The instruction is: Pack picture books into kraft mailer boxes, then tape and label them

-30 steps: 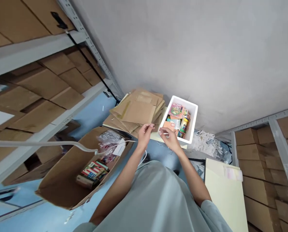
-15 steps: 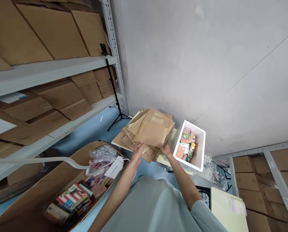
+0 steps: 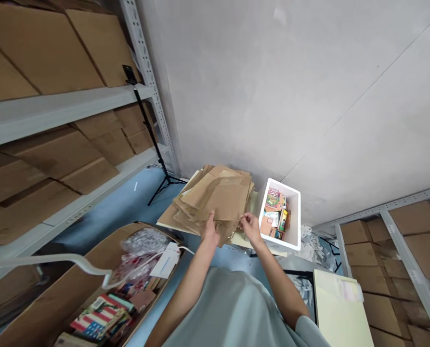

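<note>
A loose stack of flattened cardboard sheets [image 3: 218, 193], some with clear tape on them, lies on a pale board ahead of me. At the near edge of the top sheet, my left hand [image 3: 210, 232] is closed with its thumb on top; its other fingers are mostly hidden. My right hand [image 3: 251, 228] pinches the near right corner of the same sheet, its fingertips close together. Shiny tape edges hang from the sheets between my hands. Just right of the stack stands a white foam box [image 3: 297, 212] holding colourful small boxes and booklets.
A large open carton [image 3: 56, 299] with plastic-wrapped goods and printed boxes sits at lower left. Shelves of cartons [image 3: 88, 144] rise on the left, more [image 3: 366, 260] on the right. A black tripod [image 3: 149, 127] stands by the wall. A pale board [image 3: 339, 313] is at lower right.
My right hand has shifted to a pinch at the sheet's corner, and my left thumb lies further onto the top sheet. The top sheet sits flatter. The view has turned slightly right.
</note>
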`<state>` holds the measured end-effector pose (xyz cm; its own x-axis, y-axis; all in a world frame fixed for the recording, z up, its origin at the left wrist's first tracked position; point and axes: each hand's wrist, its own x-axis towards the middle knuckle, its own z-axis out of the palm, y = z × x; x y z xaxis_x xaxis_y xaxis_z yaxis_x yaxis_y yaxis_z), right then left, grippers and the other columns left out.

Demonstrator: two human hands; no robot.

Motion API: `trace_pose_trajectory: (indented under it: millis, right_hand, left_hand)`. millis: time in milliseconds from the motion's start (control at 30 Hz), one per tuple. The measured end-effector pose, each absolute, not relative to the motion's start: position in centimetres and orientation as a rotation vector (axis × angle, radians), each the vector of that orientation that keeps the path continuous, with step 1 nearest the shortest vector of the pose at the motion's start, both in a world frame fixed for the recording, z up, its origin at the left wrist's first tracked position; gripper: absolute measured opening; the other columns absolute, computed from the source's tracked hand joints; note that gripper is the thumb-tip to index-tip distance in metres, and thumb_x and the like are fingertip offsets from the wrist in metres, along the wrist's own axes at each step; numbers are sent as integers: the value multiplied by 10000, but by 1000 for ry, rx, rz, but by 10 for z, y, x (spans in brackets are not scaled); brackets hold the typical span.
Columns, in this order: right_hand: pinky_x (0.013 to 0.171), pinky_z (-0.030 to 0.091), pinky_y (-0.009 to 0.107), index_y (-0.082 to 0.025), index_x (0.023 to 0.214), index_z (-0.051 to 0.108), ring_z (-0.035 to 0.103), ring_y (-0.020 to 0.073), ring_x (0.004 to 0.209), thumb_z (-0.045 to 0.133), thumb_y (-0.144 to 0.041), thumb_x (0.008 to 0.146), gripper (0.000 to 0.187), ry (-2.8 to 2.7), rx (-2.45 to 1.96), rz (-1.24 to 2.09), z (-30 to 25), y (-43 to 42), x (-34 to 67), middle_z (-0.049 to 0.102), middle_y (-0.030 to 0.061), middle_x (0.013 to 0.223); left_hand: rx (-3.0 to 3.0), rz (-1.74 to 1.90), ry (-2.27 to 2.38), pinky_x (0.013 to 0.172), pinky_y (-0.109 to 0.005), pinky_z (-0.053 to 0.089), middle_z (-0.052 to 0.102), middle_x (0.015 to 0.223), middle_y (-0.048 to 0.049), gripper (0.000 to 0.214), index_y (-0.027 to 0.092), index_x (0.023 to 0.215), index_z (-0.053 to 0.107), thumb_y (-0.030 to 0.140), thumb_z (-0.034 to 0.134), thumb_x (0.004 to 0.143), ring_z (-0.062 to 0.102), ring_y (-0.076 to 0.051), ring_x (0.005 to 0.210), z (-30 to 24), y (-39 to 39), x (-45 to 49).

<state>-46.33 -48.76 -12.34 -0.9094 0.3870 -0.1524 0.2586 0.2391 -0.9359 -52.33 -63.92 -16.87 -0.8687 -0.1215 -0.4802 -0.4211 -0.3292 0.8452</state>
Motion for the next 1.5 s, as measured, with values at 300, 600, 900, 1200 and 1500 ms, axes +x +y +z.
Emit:
trace_pose_trajectory:
  millis: [300, 600, 900, 1200, 1500]
  right_hand:
    - [690, 616, 361, -229, 937, 765, 770, 263, 716, 718, -667, 939, 441, -2147, -839, 1597, -59, -396, -306, 768, 51, 787]
    - [861, 658, 421, -197, 1111, 792, 785, 315, 1083, 740, -641, 898, 495, -1506, -1402, 847, -29, -279, -58, 826, 178, 1214]
    - [1078, 613, 531, -180, 1418, 707, 733, 356, 1277, 779, -688, 864, 756, -1134, -1533, 618, -57, -226, 182, 737, 225, 1457]
    - [1058, 629, 492, -224, 1337, 668, 765, 319, 1217, 755, -618, 895, 599, -922, -1651, 690, -134, -217, 321, 789, 176, 1327]
    - [1115, 614, 496, -230, 1283, 645, 753, 301, 1229, 648, -517, 895, 482, -724, -1674, 751, -203, -230, 311, 778, 162, 1289]
  left_hand:
    - [-93, 2337, 1430, 1126, -500, 625, 807, 1334, -132, 571, 258, 1287, 737, 620, 839, 856, 690, -330, 1405, -94, -532, -484]
    - [421, 1757, 1260, 1141, -477, 594, 810, 1312, -142, 690, 210, 1237, 758, 658, 930, 742, 722, -344, 1342, -67, -373, -356]
    - [822, 1249, 1156, 1046, -533, 643, 844, 1131, -143, 718, 211, 1086, 784, 686, 1008, 596, 787, -363, 1151, -73, -198, -177]
    - [1446, 1010, 1126, 1184, -513, 560, 764, 1341, -153, 652, 215, 1247, 662, 710, 791, 842, 716, -329, 1291, -125, -63, -10]
    - [1411, 583, 1143, 1069, -514, 618, 761, 1322, -163, 469, 209, 1228, 641, 431, 707, 820, 733, -320, 1246, -190, -38, 63]
